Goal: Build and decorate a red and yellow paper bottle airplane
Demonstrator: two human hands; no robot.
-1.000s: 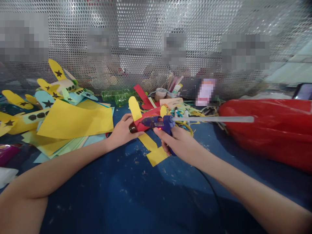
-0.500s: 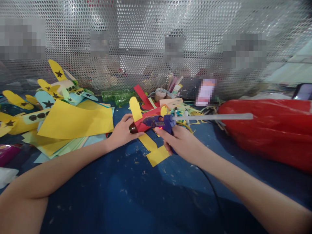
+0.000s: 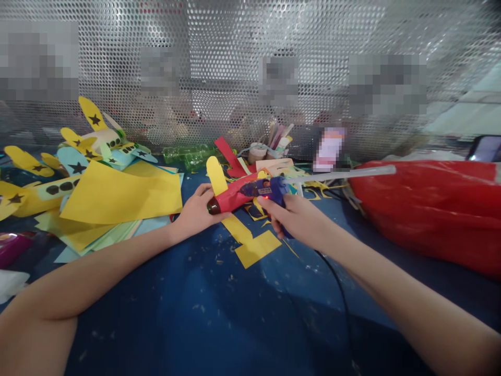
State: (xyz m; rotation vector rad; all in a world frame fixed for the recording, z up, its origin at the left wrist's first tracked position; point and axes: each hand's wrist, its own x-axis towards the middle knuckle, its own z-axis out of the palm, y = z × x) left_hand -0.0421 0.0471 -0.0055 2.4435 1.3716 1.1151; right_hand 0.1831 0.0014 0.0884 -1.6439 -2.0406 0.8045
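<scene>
Bottle plane (image 3: 225, 202), frame centre; left hand (image 3: 195, 214) gripping neck end. Hot-glue gun (image 3: 274, 190), right hand (image 3: 299, 215) clasping handle; nozzle (image 3: 246, 189) at red wrap (image 3: 234, 190). Gluing apparently underway; next move calls for steady bottle.

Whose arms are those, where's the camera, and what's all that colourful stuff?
There's no robot here: those are a person's two bare hands. The camera is worn on the head, looking forward and down. The left hand holds a red-covered bottle near its neck, with yellow paper strips sticking out on both sides like wings. The right hand holds a blue glue gun with a long, pale glue stick poking out the back. The gun's tip is by the bottle; I can't tell whether they touch. On the blue surface, to the left, lie yellow paper sheets and little planes with black stars. Further back are green bottles, and a big red bundle sits on the right.
</scene>
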